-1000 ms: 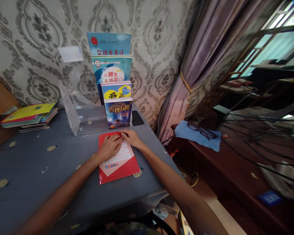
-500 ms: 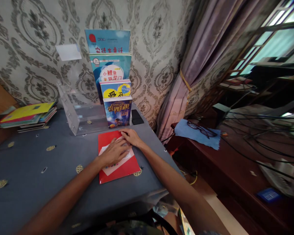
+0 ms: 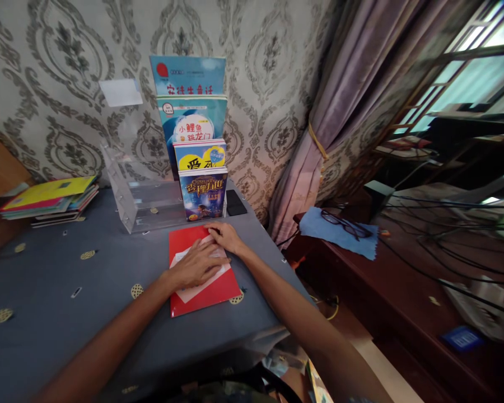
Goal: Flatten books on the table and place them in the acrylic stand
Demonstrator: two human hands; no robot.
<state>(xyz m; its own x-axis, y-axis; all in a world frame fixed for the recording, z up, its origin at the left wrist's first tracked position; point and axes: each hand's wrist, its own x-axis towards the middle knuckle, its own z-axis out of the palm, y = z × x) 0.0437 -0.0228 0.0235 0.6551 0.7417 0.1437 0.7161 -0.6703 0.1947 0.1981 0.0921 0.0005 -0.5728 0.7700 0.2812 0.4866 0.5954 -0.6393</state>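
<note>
On the table in front of me lies a red book (image 3: 210, 294) with a pale pink panel across its cover. My left hand (image 3: 198, 266) rests flat over that panel, fingers stretched out, hiding much of it. Near the book's upper right edge, my right hand (image 3: 225, 237) touches the cover with its fingers laid out loosely. Just behind the book stands a clear acrylic book rack (image 3: 130, 215). Its right side holds several upright books in stepped rows, with a dark blue book (image 3: 204, 196) in front and a teal book (image 3: 166, 117) further back.
A stack of thin books (image 3: 50, 198) lies at the table's left. A black phone-like slab (image 3: 235, 202) sits right of the rack. Across a gap on the right, a dark red desk (image 3: 386, 291) bears glasses (image 3: 346, 224) on a blue cloth (image 3: 319, 224), plus tangled cables.
My left hand has shifted slightly to the right across the cover. The right hand stays at the upper edge, and the book lies in the same place. The view has moved a little.
</note>
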